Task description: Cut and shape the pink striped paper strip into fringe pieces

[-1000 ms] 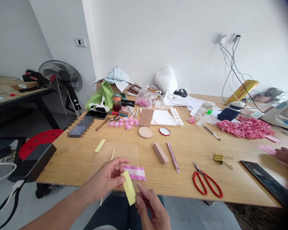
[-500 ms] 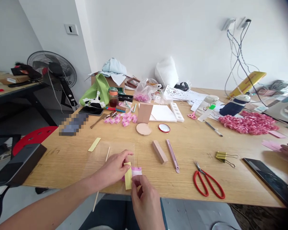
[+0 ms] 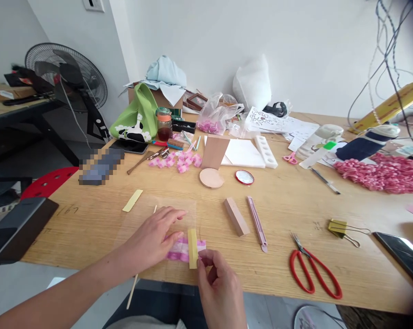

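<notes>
A pink and white checked strip (image 3: 179, 249) lies near the table's front edge, with a pale yellow strip (image 3: 192, 249) upright across its right part. My left hand (image 3: 156, 235) rests at the checked strip's left end, fingers apart and nothing gripped. At the yellow strip's lower right edge, my right hand (image 3: 220, 283) pinches with thumb and index finger. A thin wooden stick (image 3: 132, 290) passes under my left forearm and juts past the table edge. Another yellow strip (image 3: 132, 200) lies farther left.
Red-handled scissors (image 3: 314, 267), a binder clip (image 3: 338, 227) and a dark phone (image 3: 398, 256) are on the right. A wooden block (image 3: 236, 216) and a pink cutter (image 3: 257, 224) lie right of centre. Behind stand a jar (image 3: 164, 125) and a green bag (image 3: 137, 119).
My left hand has drawn back left from the yellow strip, uncovering more of the checked strip. The camera view has shifted down and left.
</notes>
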Motion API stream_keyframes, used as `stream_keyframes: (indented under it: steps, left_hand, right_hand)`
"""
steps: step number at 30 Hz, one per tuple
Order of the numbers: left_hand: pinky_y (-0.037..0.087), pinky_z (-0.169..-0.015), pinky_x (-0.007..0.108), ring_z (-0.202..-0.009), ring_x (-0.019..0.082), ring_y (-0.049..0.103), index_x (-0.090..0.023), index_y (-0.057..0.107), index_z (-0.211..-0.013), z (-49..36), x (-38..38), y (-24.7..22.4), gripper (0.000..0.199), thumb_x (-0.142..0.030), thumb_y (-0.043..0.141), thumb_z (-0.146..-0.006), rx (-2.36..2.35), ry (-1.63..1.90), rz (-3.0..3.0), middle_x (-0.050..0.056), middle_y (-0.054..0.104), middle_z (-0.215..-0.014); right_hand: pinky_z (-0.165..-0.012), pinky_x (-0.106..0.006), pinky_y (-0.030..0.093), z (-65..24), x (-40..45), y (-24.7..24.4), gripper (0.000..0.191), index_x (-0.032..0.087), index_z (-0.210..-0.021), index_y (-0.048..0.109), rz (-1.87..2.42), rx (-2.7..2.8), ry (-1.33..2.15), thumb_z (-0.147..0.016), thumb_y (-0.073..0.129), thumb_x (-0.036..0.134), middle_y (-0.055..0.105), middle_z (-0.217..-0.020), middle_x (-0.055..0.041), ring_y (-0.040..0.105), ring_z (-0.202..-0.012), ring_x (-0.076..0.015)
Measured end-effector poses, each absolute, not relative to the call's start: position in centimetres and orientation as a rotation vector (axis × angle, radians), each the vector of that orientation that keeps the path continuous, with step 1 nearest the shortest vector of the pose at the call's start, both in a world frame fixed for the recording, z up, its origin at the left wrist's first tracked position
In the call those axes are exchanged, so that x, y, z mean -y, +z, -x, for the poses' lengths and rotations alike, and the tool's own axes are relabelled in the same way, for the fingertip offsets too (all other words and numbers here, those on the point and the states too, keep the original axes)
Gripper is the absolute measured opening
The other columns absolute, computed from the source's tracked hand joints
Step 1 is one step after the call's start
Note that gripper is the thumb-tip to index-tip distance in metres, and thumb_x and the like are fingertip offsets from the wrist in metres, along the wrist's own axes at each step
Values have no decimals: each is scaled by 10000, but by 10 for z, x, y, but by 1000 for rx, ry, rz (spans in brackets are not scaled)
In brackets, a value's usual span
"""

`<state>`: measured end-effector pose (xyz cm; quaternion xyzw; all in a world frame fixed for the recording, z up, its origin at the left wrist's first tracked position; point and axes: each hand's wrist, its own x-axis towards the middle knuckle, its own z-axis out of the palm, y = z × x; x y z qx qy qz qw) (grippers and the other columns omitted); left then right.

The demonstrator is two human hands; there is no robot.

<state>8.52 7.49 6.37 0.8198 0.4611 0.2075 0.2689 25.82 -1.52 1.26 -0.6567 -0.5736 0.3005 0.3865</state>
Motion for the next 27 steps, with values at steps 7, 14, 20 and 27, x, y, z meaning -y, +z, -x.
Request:
stream_keyframes:
  steps: [7,14,20,27]
  left_hand:
    - [478,-976,402,-1102,206,564,-226,600,-1176,-71,-60,66,288,-183,484,-916,-1258,612,-2370,61,631,-1150]
    - [392,-1098,458,-1345,228,392,-216,525,-1333,-75,-46,68,504,-22,392,-886,-968,468,-2665,48,588,-1324]
    - [263,-1154,543,-1403,233,320,-218,560,-1296,-78,-45,61,599,65,360,-807,-840,330,-2740,20,577,-1354]
    - [241,-1158,544,-1416,244,289,-226,565,-1278,-78,-45,51,591,71,372,-805,-843,307,-2761,-3,567,-1366]
  right_hand:
    - [-425,-212,368,-266,14,23,262,180,-860,664,1623,1217,909,-860,566,422,620,-622,-7,449,-438,-108]
    - [-411,-207,355,-260,16,17,249,181,-829,659,1645,1222,889,-848,576,415,617,-612,-1,422,-409,-94]
    - [-408,-204,360,-254,18,13,222,193,-819,619,1685,1346,803,-875,531,390,625,-625,10,459,-395,-91]
    - [-429,-204,384,-254,20,6,176,206,-827,608,1726,1466,724,-886,519,346,660,-656,9,518,-411,-100]
